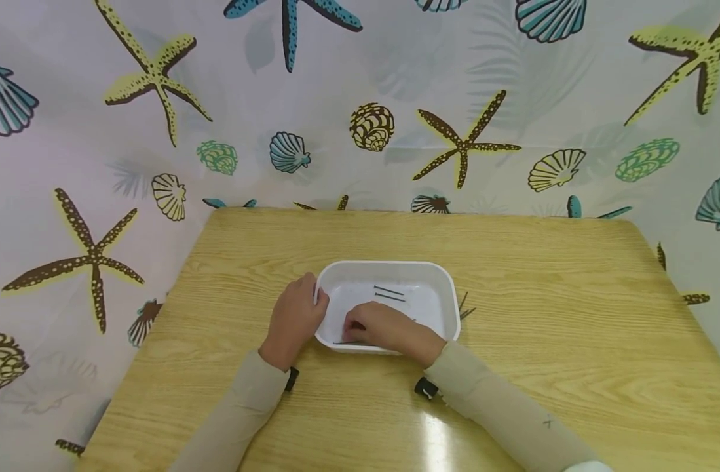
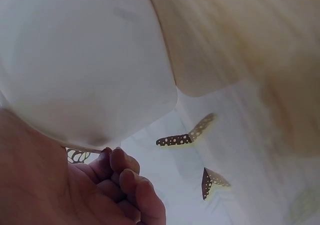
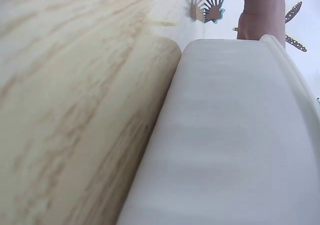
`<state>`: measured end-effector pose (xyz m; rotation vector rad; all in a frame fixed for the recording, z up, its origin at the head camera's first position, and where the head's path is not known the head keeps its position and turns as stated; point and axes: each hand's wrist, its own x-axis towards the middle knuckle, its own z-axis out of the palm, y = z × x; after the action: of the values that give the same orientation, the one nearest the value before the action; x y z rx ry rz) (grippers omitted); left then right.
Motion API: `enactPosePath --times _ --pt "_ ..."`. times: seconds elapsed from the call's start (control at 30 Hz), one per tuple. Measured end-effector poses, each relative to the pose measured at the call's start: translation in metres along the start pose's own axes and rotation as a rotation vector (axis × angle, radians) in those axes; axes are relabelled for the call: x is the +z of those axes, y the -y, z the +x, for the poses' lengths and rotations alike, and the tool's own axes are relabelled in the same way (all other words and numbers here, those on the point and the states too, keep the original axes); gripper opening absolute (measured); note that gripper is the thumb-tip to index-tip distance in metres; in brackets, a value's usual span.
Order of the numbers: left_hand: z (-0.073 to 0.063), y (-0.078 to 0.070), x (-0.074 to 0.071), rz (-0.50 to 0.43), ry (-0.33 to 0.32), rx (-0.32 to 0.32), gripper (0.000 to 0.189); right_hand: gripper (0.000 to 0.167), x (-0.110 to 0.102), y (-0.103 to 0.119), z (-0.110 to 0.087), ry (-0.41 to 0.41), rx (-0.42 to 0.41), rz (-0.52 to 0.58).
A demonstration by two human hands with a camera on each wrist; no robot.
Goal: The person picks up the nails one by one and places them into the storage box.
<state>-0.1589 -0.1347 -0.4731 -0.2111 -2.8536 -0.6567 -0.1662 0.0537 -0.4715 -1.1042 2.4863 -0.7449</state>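
A person in long beige sleeves (image 1: 513, 413) is working with both bare hands over a white tray (image 1: 389, 264), which is sitting on a table (image 1: 560, 308) in front of them. The left hand (image 1: 293, 316) is gripping the tray's left end, its thumb lying over the rim and its other fingers curling outside. The right hand (image 1: 386, 326) is reaching inside, bending its fingers down towards the near left corner, where a thin dark nail (image 1: 339, 343) is showing beside the fingertips; whether those fingers are pinching it or only touching it, I cannot tell. The step in hand seems to be sorting or placing nails one by one, and the next move is probably calling for a light fingertip pinch while the other hand is steadying the tray. Farther back on the tray floor, two nails (image 1: 389, 290) are lying nearly parallel, slightly apart. Several loose nails (image 1: 468, 313) are resting on the table just beside the tray's right end. The tray is looking like smooth, hard plastic, oblong with rounded corners and a raised lip; the nails are appearing slim, straight and metallic. Yellowish wood grain is running across the table, and behind it a pale cloth (image 1: 336, 78) is hanging, printed with starfish and seashells.
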Motion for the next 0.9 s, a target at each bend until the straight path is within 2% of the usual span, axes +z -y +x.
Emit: enactPosePath --times 0.23,0.47,0.67,0.9 --pt "0.000 0.001 0.001 -0.001 -0.007 0.000 0.019 0.015 -0.003 0.002 -0.002 -0.092 -0.001 -0.085" --pt "0.001 0.001 0.001 -0.006 0.010 -0.018 0.018 0.021 -0.008 0.003 -0.009 -0.199 0.053 -0.170" --pt "0.000 0.001 0.000 0.003 0.018 -0.031 0.018 0.018 -0.020 -0.001 -0.028 -0.281 0.059 -0.180" --pt "0.000 0.002 -0.001 -0.015 0.007 -0.024 0.019 0.018 -0.041 -0.007 -0.052 -0.399 0.121 -0.156"
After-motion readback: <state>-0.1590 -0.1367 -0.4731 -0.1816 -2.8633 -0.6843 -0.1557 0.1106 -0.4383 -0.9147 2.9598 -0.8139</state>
